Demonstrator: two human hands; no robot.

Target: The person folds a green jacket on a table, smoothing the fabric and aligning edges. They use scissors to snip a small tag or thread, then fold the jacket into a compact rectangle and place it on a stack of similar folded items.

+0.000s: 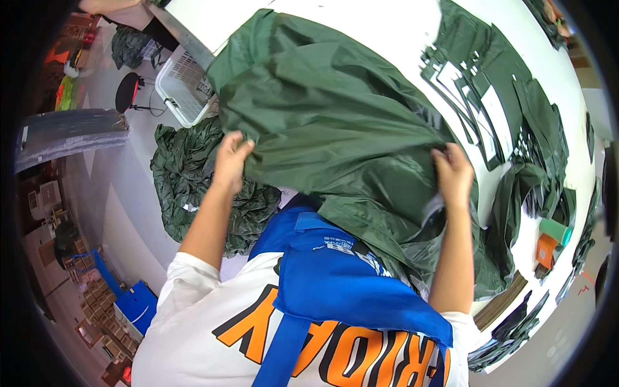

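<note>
Pinching the green fabric (322, 119), the left hand (232, 161) and right hand (454, 173) hold it partly over the surface (387, 22), near a pile (184, 177).

Dark green cloth (322, 116), white table (387, 26), blue apron (354, 293), orange-lettered white shirt (187, 322)

floor (138, 187) pale grey | worktable (380, 26) white, brightly lit | stool (127, 92) round, black, at left

Left hand (232, 162) plus right hand (454, 173): two, bare. Spread green cloth (322, 109): one. Green heaps (184, 180) (127, 46) at left: two. White basket (173, 82): one. Round seat (126, 92): one. Blue apron (348, 287): one. Orange block (546, 249): one. Cut pieces (474, 37) at right: overlapping, uncountable.
</note>
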